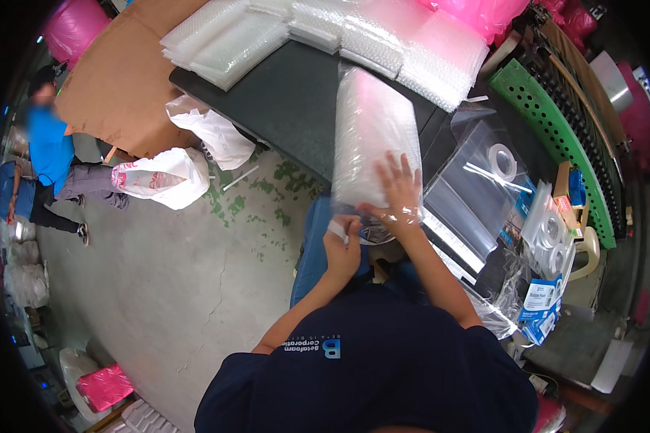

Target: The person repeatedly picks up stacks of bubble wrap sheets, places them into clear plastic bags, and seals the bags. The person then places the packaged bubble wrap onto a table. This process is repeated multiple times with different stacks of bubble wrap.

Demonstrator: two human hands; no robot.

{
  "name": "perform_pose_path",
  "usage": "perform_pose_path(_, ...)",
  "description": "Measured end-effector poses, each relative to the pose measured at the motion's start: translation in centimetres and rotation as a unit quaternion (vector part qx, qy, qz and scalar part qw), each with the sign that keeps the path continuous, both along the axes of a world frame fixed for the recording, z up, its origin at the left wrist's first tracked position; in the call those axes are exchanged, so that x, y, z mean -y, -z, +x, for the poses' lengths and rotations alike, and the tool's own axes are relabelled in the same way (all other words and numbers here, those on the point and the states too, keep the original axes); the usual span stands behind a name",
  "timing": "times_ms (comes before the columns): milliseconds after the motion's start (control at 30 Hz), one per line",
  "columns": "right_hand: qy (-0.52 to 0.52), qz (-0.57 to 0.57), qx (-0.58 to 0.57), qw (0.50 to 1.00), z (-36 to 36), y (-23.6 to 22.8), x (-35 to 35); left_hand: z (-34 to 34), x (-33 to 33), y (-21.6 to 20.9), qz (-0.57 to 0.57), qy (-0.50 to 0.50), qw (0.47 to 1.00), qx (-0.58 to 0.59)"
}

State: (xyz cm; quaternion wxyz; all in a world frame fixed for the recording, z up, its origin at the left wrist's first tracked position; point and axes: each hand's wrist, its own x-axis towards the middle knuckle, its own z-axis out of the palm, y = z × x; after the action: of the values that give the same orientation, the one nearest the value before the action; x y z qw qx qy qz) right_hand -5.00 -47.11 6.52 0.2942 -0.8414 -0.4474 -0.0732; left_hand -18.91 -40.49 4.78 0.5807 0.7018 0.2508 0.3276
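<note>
A transparent plastic bag [372, 137] packed with bubble wrap lies on the dark table [296, 101], its near end reaching over the edge towards me. My left hand [343, 249] pinches the bag's loose plastic at the near left corner, fingers closed. Spread flat, my right hand [397, 191] presses on the bag's near right part, holding nothing. Stacks of flat bubble wrap pouches [440, 68] line the table's far side, beyond the bag. Transparent plastic sheets [469, 191] lie to the right of my right hand.
A tape roll [502, 160] rests on the sheets. Further right are a green perforated panel [556, 137] and a blue-and-white packet [540, 307]. White plastic bags [170, 184] stand left of the table, near brown cardboard [115, 90]. A person in blue [49, 144] is at far left.
</note>
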Motion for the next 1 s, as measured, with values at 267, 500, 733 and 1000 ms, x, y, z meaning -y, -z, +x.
perform_pose_path(267,0.015,-0.088,-0.201,0.975,-2.3,2.2,4.9,2.4,-1.1,-1.5,0.112,0.09,0.984,0.103)
perform_pose_path(500,-0.078,0.214,-0.016,0.974,2.7,-16.2,-2.4,2.4,-1.0,-2.6,0.105,0.118,0.981,0.11)
perform_pose_path(733,-0.037,-0.106,0.065,0.992,10.9,-11.9,-14.0,2.3,-1.1,-0.9,0.132,0.091,0.976,0.15)
perform_pose_path(1000,-0.112,-0.095,-0.068,0.987,11.4,-9.0,-13.9,2.6,-0.9,-0.3,0.085,0.107,0.977,0.165)
